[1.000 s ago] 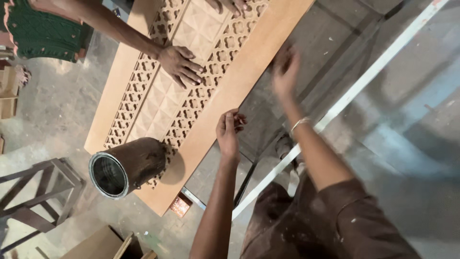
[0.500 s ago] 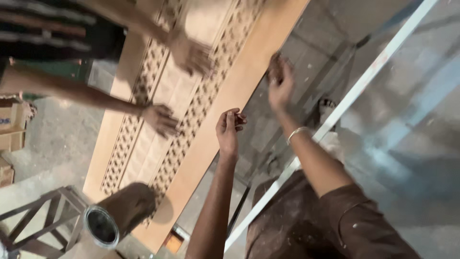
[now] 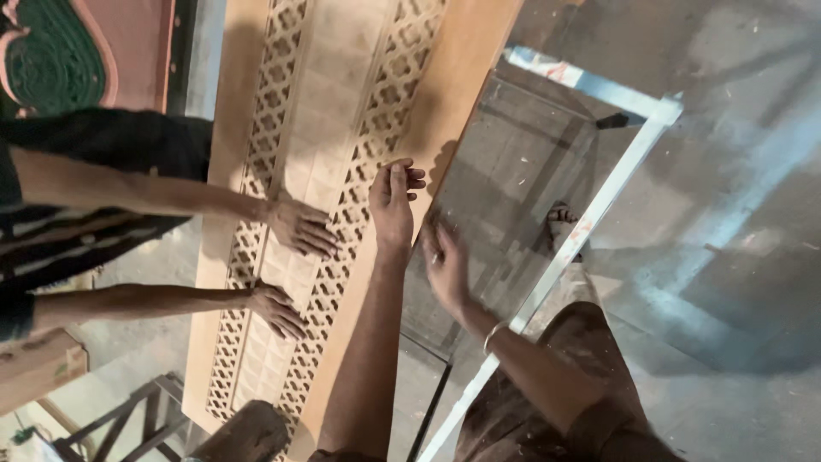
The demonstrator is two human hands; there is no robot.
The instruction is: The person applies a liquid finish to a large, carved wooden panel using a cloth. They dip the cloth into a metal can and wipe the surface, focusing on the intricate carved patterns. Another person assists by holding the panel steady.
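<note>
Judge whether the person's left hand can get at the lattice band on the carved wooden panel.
Probably yes: the left hand already lies on the carved wooden panel at the lattice band, nothing between.

light's pretty dim and warm overall, kind of an indoor workshop glow. brightest patch is the carved wooden panel (image 3: 342,128) from about 12 down to 7 o'clock, where the pale centre strip looks a bit washed out. floor (image 3: 727,257) at 3 o'clock has a soft bluish streak of light across it, rest is murky grey. the left hand (image 3: 392,201) throws a soft shadow onto the panel edge toward 1 o'clock, so light seems to come from the lower left. right hand (image 3: 445,265) is smeared with motion blur, fingers hard to make out. dark clothing at 9 o'clock loses all detail. slight softness everywhere, compression mush in the corners.
</note>
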